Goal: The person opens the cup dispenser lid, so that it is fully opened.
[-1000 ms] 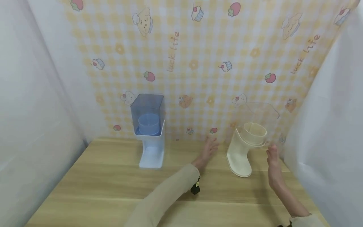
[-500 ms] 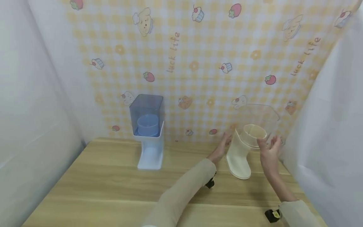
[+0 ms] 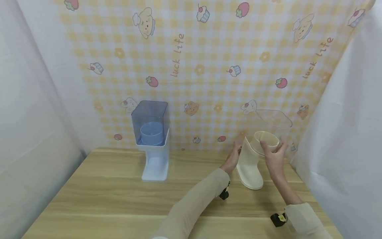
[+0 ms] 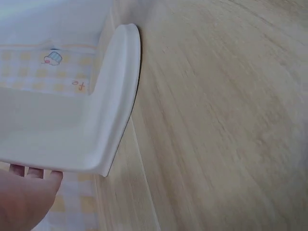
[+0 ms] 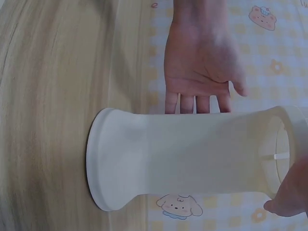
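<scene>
A cream pedestal holder (image 3: 250, 169) with a flared base stands upright on the table at the right. Its top carries a round cup (image 3: 265, 137) under a clear cover (image 3: 274, 119). My left hand (image 3: 232, 159) is at the holder's left side, its fingers straight and reaching behind the column, thumb apart, as the right wrist view shows. From the right, my right hand (image 3: 275, 159) holds the upper part, thumb in front below the cup and fingers around the right side. In the right wrist view that hand's thumb (image 5: 284, 197) lies at the rim.
A similar pale blue holder (image 3: 156, 164) with a tinted blue cover (image 3: 149, 114) stands at the left on the wooden table (image 3: 119, 196). Behind is a yellow checked cloth (image 3: 206, 89); white sheets (image 3: 337, 139) hang at both sides.
My left hand has moved right to the holder's side. My right hand has come in leftward and taken hold of its upper part. The holder has stayed in place.
</scene>
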### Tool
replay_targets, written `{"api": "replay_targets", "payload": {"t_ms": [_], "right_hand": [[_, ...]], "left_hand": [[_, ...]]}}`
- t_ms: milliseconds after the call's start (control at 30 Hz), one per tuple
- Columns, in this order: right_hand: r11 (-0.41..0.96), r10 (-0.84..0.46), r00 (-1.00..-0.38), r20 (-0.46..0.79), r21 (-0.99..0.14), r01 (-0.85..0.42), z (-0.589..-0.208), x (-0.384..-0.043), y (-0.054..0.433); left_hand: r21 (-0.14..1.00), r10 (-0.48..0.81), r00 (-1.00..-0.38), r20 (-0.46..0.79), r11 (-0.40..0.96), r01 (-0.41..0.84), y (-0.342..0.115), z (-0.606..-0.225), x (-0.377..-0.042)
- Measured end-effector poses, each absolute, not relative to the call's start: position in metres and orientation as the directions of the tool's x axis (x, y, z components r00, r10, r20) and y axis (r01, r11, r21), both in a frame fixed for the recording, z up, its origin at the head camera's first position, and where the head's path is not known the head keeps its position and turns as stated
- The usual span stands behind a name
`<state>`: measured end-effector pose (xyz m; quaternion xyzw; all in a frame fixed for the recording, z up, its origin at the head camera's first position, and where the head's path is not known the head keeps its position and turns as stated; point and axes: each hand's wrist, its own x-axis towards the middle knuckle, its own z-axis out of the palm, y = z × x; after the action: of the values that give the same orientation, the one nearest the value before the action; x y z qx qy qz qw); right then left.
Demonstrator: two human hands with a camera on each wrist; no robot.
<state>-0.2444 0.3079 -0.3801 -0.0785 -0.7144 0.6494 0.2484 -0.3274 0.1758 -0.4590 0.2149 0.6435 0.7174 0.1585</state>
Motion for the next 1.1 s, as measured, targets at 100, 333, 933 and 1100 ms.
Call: {"api": "replay_targets", "payload": {"t_ms": [100, 333, 933, 1100], "right_hand": [[0.148, 0.454, -0.852, 0.262, -0.965, -0.218, -0.381, -0.244, 0.308], [0.217, 0.446, -0.849, 0.284, -0.954, -0.205, -0.386, -0.243, 0.304], [0.236, 0.371, -0.855, 0.361, -0.928, -0.289, -0.387, -0.232, 0.303], [0.242, 0.359, -0.862, 0.358, -0.928, -0.285, -0.392, -0.227, 0.301]], "left_hand": [[0.996, 0.451, -0.889, 0.078, -0.078, 0.047, 0.179, -0.458, -0.325], [0.996, 0.407, -0.910, 0.081, -0.070, 0.057, 0.172, -0.460, -0.320], [0.998, 0.486, -0.871, 0.067, -0.047, 0.051, 0.147, -0.457, -0.305], [0.999, 0.460, -0.887, 0.037, -0.008, 0.037, 0.140, -0.458, -0.295]]}}
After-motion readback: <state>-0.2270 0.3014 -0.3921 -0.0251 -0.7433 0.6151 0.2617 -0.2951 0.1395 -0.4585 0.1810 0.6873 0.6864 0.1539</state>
